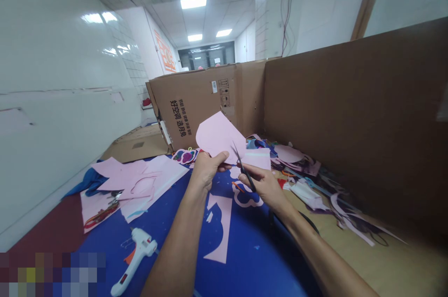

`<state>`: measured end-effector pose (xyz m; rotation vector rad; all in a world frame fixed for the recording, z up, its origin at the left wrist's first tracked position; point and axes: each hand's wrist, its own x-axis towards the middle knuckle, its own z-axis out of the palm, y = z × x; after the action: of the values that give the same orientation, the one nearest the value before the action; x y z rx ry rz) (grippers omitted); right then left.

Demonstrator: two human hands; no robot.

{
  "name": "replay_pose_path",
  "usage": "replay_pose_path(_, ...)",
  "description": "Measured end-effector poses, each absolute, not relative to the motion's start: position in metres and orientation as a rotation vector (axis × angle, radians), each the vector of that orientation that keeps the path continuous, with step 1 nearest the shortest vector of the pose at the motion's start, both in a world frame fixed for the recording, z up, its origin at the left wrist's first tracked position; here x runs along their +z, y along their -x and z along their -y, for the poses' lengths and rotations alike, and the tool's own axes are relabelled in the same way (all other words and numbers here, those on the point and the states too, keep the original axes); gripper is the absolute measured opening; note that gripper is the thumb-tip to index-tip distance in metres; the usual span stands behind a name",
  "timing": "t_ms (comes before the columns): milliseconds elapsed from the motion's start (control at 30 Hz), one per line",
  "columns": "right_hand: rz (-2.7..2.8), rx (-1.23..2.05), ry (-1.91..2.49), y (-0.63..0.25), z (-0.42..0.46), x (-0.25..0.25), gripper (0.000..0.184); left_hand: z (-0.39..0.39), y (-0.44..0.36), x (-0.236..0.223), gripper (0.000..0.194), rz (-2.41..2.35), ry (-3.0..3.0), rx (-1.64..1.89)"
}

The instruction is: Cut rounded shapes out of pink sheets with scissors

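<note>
A pink sheet (219, 136), rounded on its left side and angular at the top, is pinched at its lower edge by my left hand (210, 165). My right hand (268, 188) grips dark-handled scissors (247, 174), whose blades are at the sheet's lower right part. Below them on the blue table surface (245, 245) lies a pink offcut (223, 229) with a curved inner edge. Near my right hand rests a pink flower-shaped outline (247, 199). I cannot tell whether the material is paper or thin foam.
At the lower left lies a white hot glue gun (138, 250). Pink sheets (150, 180) spread behind it, with metal-bladed scissors (114, 203) among them. Scraps (311, 192) are heaped at right along a tall cardboard wall (353, 124). A printed cardboard panel (199, 96) stands behind.
</note>
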<state>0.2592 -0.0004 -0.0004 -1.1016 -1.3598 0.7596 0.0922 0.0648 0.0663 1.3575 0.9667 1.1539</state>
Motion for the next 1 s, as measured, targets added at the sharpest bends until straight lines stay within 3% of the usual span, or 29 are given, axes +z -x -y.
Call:
replay_pose_path(467,1.327,0.784,1.085,-0.259,0.003,0.006,0.049,-0.059,-0.102,0.068,0.018,-1.015,-1.277,1.220)
replay_pose_path(1000,1.253,0.878,1.026,-0.258,0.000,0.003,0.055,-0.057,-0.107,0.066,0.019,-1.017,-1.249,1.253)
